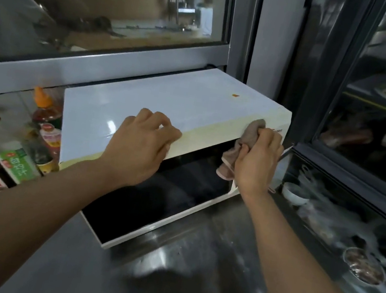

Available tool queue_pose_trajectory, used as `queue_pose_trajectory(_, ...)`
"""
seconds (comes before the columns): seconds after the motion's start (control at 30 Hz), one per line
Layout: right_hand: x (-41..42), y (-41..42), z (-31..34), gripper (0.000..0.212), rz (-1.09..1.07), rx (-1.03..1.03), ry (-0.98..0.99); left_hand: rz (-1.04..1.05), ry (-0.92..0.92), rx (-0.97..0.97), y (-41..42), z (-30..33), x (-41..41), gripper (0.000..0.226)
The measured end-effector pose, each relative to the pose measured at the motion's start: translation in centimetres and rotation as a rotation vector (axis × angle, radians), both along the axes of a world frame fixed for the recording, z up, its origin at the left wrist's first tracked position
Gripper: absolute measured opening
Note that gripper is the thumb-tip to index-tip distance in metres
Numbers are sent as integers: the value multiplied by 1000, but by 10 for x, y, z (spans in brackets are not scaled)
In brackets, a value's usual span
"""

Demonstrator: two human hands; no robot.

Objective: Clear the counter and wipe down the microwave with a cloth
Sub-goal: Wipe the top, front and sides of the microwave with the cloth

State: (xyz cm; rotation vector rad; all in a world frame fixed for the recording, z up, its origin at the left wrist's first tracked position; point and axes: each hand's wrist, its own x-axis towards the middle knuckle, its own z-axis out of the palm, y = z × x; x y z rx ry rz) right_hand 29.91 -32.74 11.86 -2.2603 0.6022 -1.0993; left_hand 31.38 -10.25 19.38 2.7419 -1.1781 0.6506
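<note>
Bench: bare steel in the foreground, both forearms reaching over it toward the microwave; a shadow falls across the middle.

Door: the microwave's dark glass front faces the person, its white frame tilted by the wide lens.

Left hand: fingers loosely curled, resting on the front top edge of the microwave. It holds nothing and seems to steady the box.

Right hand: grip closed round a bunched cloth, pressing it against the upper right front corner, where small lettering sits (too blurred to read).

Cloth: brownish, a pink-edged fold hanging below the fist over the top of the door.

Step in hand: wiping down the microwave, judged from the cloth at the front edge; the counter-clearing part looks largely done on the near side.

Top panel: white and glossy, with a small orange spot near the right rear.

Next move: likely a sweep of the cloth back over the top to that spot, with firm pressure while the left hand braces.

Left side: bottles and cartons stand crowded just beside the microwave.

Right side: a glass-fronted case with bowls and food inside.

Behind: a window above the microwave.
</note>
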Motion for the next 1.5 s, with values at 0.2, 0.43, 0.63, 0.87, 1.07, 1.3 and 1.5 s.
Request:
queue_pose_trajectory(0.2, -3, -5, -39, 35, 39, 37, -41, 1, 50, -10, 5, -9, 1, 44)
queue_pose_trajectory(0.43, -2, -2, -93, 40, 152, 252, -205, 6, 23, -21, 3, -13, 3, 41)
queue_pose_trajectory(0.63, -3, -4, -163, 30, 209, 545, 73, 22, -5, -4, 2, -16, 4, 43)
queue_pose_trajectory(0.87, -31, -9, -129, 25, -23, 298, 187, 14, 13, -32, 2, -16, 5, 42)
queue_pose_trajectory(1.07, -37, 15, -50, 34, 126, 103, -252, -10, 78, -122, 3, -14, 4, 40)
queue_pose_trajectory(1.3, 2, 62, -19, 46, 42, 347, -387, -32, 158, -195, 4, -12, 5, 47)
queue_pose_trajectory(1.5, -22, 138, -39, 36, 259, 129, -400, -37, 210, -224, 5, -13, 6, 53)
